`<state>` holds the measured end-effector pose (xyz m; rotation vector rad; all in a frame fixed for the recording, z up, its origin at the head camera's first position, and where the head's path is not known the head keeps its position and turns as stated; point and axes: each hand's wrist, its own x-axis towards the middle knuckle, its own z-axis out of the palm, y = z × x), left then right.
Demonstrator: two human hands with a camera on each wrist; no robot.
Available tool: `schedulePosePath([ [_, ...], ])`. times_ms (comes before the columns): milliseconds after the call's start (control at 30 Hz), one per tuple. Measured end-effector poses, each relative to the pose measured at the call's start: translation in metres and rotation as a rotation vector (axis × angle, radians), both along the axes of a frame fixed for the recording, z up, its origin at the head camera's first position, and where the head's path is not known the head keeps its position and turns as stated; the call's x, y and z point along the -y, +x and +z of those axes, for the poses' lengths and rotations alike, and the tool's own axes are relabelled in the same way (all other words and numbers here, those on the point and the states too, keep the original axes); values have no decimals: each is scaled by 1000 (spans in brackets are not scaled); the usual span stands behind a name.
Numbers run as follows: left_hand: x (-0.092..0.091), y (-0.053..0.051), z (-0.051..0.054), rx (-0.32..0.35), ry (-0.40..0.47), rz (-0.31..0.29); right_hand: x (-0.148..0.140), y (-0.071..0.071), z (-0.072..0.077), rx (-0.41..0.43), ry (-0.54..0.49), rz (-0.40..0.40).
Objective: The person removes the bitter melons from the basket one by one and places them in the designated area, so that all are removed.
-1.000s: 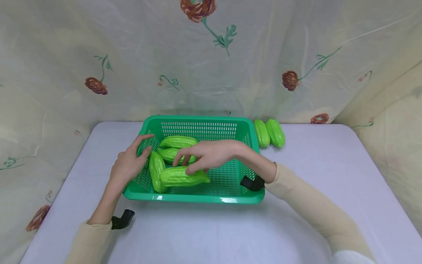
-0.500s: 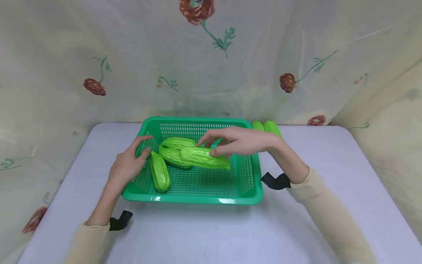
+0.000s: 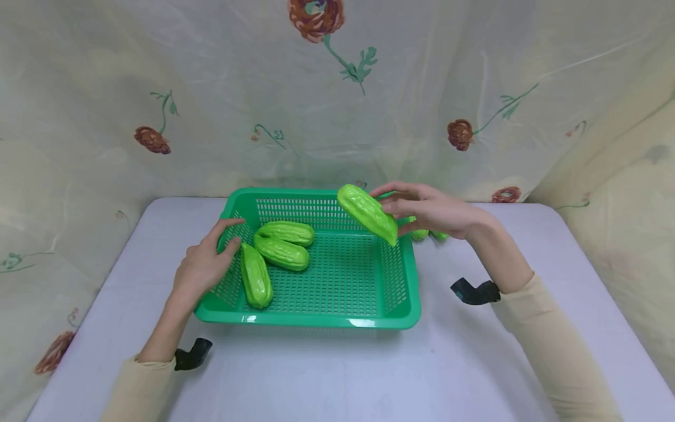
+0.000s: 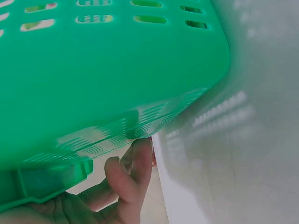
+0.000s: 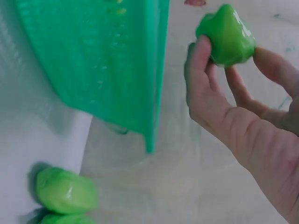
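Observation:
My right hand [image 3: 432, 211] holds a light green, ribbed bitter melon [image 3: 366, 212] in its fingers, raised over the right rear of the green plastic basket [image 3: 337, 322]. In the right wrist view, the bitter melon [image 5: 226, 37] shows end-on between thumb and fingers. At the basket's left side, my left hand [image 3: 203, 264] grips the rim. The left wrist view shows fingers of the left hand [image 4: 126, 186] outside the basket wall [image 4: 117, 84]. Inside the basket lie three more bitter melons: one [image 3: 256, 276] along the left wall, two [image 3: 287, 233] [image 3: 282, 253] side by side behind it.
Two more bitter melons [image 3: 419, 234] lie on the white table [image 3: 316, 375] beyond the basket's right rear corner, partly behind my right hand. A flowered cloth [image 3: 211, 105] hangs along the table's back edge and sides.
My right hand has lifted the bitter melon from the basket's front left and carried it right and back, turning it to a slant. My left hand has stayed at the rim.

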<state>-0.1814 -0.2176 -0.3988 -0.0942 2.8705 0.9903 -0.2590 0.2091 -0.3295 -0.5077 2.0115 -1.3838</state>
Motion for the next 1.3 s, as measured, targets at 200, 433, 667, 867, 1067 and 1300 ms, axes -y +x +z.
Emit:
schedulePosePath([
  [200,0,0,-1,-6,-6,3,-25,-7,-5,58,-70,-119],
  [433,-2,0,-2,-6,-3,4,-52,-15,-14,104,-68,-227],
  [667,-2,0,-1,4,-8,5,-83,-23,-27,148,-103,-322],
  [867,-1,1,-1,6,-16,4,-107,-27,-37,182,-156,-408],
  [1067,-1,1,-1,8,-13,1,-128,-30,-46,261,-239,-474],
  [1300,-1,0,0,9,-10,-4,-143,-31,-56,334,-313,-486],
])
